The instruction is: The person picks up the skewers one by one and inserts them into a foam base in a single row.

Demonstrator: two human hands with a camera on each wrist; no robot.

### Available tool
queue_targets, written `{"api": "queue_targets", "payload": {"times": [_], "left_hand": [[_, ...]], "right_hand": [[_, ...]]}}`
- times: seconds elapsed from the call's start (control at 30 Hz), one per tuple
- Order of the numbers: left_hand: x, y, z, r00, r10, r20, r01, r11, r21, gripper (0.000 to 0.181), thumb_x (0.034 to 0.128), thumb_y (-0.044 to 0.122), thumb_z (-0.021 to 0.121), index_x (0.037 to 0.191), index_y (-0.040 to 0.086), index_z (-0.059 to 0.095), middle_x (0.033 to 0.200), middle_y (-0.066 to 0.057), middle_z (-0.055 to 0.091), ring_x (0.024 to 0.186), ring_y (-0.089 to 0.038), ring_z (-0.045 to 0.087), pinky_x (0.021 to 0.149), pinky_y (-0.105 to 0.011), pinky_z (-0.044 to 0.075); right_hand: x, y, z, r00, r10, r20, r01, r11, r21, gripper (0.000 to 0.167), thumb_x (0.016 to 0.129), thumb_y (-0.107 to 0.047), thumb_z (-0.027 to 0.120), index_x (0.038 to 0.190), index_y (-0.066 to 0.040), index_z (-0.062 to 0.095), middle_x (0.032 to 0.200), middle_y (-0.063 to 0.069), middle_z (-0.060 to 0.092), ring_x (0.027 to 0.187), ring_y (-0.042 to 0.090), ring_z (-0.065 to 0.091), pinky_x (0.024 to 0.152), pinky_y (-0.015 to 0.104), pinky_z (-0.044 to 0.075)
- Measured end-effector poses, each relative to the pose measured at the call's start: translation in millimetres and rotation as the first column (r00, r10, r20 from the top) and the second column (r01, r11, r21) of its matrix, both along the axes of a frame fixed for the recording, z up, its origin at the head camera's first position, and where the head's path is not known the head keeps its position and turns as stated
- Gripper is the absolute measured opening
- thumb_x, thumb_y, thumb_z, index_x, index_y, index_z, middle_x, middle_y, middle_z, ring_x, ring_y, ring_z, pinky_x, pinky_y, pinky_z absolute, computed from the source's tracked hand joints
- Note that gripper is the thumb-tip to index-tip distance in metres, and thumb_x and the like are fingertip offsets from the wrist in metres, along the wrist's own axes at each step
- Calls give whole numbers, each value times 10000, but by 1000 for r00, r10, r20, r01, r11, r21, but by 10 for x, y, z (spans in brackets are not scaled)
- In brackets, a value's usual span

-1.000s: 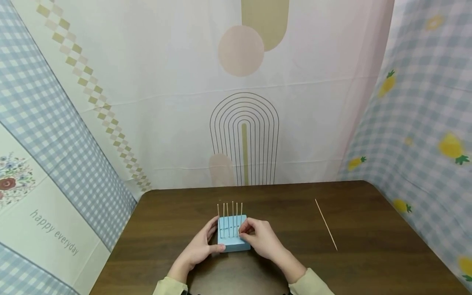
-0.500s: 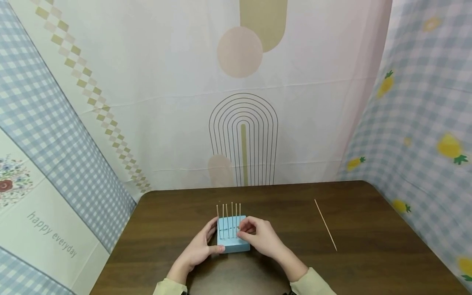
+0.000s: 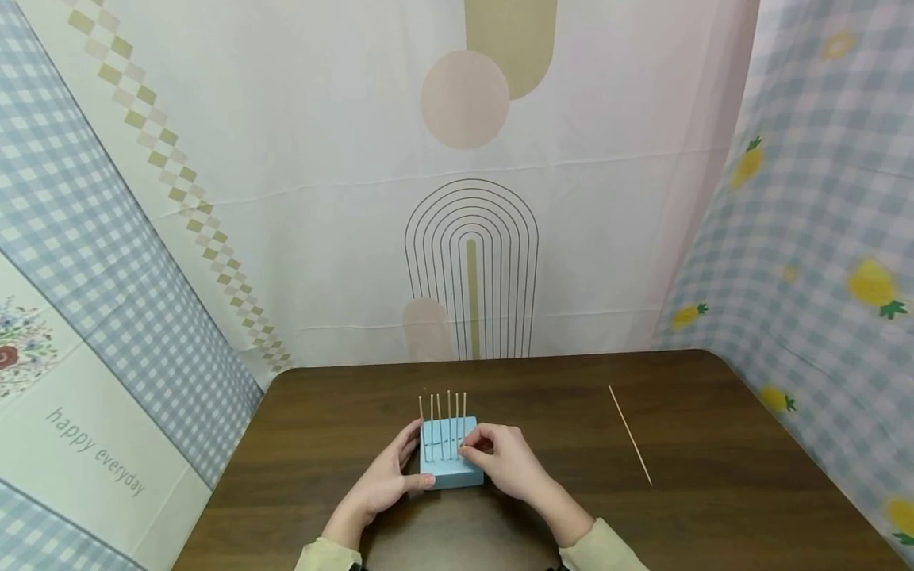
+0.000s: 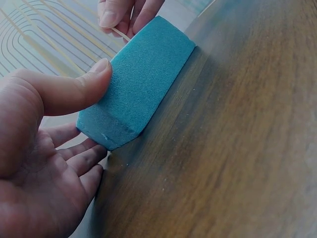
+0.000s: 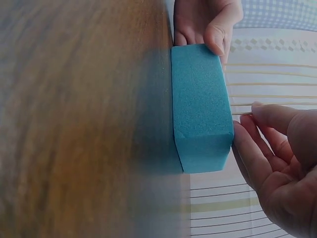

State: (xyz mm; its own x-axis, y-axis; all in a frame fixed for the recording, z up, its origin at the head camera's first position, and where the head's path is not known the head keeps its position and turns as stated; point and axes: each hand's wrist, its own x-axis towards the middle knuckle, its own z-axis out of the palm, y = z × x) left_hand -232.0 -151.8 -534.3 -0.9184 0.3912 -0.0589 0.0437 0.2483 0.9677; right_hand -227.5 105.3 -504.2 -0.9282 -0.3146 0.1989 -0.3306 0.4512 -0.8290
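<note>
A light blue foam block (image 3: pixel 457 480) sits on the table in front of me, with several thin wooden skewers (image 3: pixel 449 420) standing upright in a row in its top. My left hand (image 3: pixel 382 480) grips the block at its left end; the thumb presses the front face and the fingers lie along the side, as the left wrist view shows. Over the block's right end, my right hand (image 3: pixel 510 464) pinches the rightmost skewer (image 5: pixel 242 113) low down, close to the foam, between thumb and index finger. Its very bottom is partly hidden by the fingers in the head view.
One loose skewer (image 3: pixel 630 434) lies slantwise on the dark wooden table (image 3: pixel 714 507), right of the block. Small dark marks or holes show in the block's top behind the row. A patterned cloth (image 3: pixel 343 262) hangs behind the table's far edge.
The right hand and the skewer it pinches have shifted very slightly left. The left hand keeps its hold on the block, which stays in place.
</note>
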Motion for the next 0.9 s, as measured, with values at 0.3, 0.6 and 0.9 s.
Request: {"api": "queue_targets", "payload": {"times": [0.3, 0.6, 0.9], "left_hand": [[-14, -4, 4, 1000, -1, -3, 1, 1000, -14, 1040, 899, 114, 874, 1708, 67, 223, 1729, -244, 257, 1582, -461, 247, 1220, -603, 272], [-1, -5, 8, 1000, 4, 10, -4, 1000, -4, 1039, 896, 99, 874, 1707, 64, 226, 1726, -246, 264, 1584, -462, 239, 1223, -620, 261], [-5, -1, 15, 1000, 10, 15, -10, 1000, 1, 1032, 892, 89, 876, 1702, 57, 239, 1726, -246, 265, 1584, -463, 241, 1221, -620, 272]], "right_hand": [[6, -13, 14, 1000, 5, -14, -5, 1000, 14, 81, 987, -172, 804, 917, -156, 766, 903, -85, 729, 867, 101, 671, 779, 280, 548], [9, -16, 8, 1000, 6, -27, -5, 1000, 21, 90, 990, -161, 800, 911, -166, 757, 905, -93, 725, 876, 100, 676, 780, 286, 551], [16, -24, 15, 998, 28, -49, -28, 1000, -8, 35, 990, -134, 794, 986, -114, 766, 903, -89, 724, 845, 71, 685, 792, 280, 584]]}}
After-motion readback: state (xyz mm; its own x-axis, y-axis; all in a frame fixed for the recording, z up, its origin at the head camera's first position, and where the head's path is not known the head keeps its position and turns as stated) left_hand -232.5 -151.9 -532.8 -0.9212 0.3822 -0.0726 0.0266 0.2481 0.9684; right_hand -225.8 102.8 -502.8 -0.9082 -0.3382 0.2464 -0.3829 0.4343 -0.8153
